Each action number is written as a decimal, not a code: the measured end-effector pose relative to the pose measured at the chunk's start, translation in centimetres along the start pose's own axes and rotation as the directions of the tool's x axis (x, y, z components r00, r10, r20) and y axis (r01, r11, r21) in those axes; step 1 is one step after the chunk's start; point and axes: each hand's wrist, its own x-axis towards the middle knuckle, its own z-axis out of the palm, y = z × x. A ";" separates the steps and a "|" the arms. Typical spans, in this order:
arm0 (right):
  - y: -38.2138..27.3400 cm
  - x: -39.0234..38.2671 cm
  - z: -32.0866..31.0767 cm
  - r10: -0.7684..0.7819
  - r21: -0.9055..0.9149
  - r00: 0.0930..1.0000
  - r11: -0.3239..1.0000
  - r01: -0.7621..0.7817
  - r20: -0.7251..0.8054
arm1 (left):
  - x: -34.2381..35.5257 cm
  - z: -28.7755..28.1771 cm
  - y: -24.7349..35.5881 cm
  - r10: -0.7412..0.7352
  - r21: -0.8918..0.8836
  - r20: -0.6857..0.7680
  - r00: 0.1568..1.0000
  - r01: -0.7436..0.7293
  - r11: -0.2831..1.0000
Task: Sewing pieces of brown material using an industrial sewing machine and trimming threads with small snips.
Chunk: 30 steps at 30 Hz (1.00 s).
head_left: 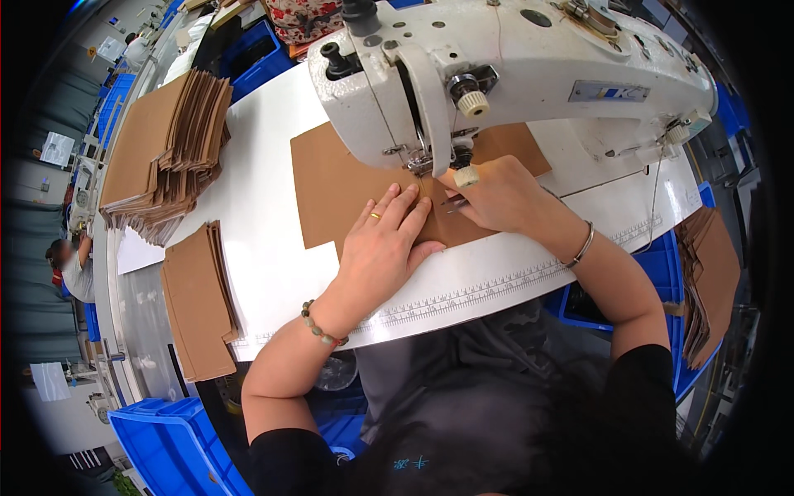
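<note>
Brown sheet (318,186) is lying flat on the white tabletop (256,169) in front of you, its long axis running roughly left to right, and it is passing beneath the head of the sewing machine (529,62). What matters most is where your two hands are sitting around the presser foot (422,165): your left hand (376,248) is resting just to its left and on your side of it, while your right hand (500,194) is sitting just to its right. Both are so near the foot that you cannot easily rank one as closer. Your left hand is lying palm down, its fingers a little spread and pointing away from you, the fingertips pressing on the sheet and the thumb reaching out toward the right. Your right hand is curling inward, and it seems to be pinching a small, dark, slender tool (452,205) whose tip is pointing leftward over the sheet; part of that grip is hiding behind a white knob (466,176), so its exact hold is escaping view. The sheet's broad left part is extending well past your left fingertips, and its far right part is showing beyond your right hand.
</note>
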 end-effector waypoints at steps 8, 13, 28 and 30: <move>0.2 -0.1 0.2 -0.024 0.040 0.998 0.999 0.026 -0.052 | 0.2 -0.1 0.0 -0.001 -0.008 -0.007 1.000 0.001 1.000; 0.2 0.0 0.4 -0.013 0.005 1.000 1.000 0.013 -0.025 | 0.4 0.0 -0.3 0.003 -0.007 -0.025 1.000 -0.003 1.000; 0.1 -0.5 0.1 -0.008 -0.058 1.000 0.998 0.008 -0.011 | 0.6 0.3 -0.6 0.018 -0.003 -0.048 0.999 -0.018 1.000; 0.1 -0.5 0.0 -0.012 -0.049 1.000 0.999 0.012 -0.013 | 0.7 0.3 -0.7 0.018 0.003 -0.045 0.999 -0.018 1.000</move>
